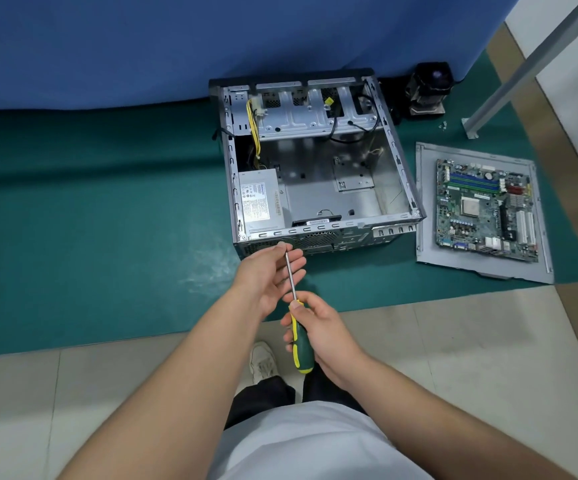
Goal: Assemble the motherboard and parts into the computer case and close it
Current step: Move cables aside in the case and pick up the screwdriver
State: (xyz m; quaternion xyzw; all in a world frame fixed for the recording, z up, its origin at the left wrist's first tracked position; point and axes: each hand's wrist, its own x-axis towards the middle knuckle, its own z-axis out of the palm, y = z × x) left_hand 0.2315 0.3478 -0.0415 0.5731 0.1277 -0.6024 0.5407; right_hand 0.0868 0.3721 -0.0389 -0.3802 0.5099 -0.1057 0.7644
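An open grey computer case (398, 157) lies on a green mat, its power supply (259, 202) fitted at the near left and yellow cables at the back left. The green motherboard (484, 206) rests on the grey side panel (426, 202) to the right of the case. My right hand (318, 330) grips the green and yellow handle of a screwdriver (302, 344), held in front of the case. My left hand (270, 275) pinches the tip of its metal shaft between thumb and fingers.
A black CPU cooler (427, 88) stands behind the case at the right, with small screws (444, 125) on the green mat (107, 220) near it. A grey metal leg (522, 67) slants at the far right. A blue cloth (142, 46) hangs behind. My shoe (262, 362) is on the tiled floor.
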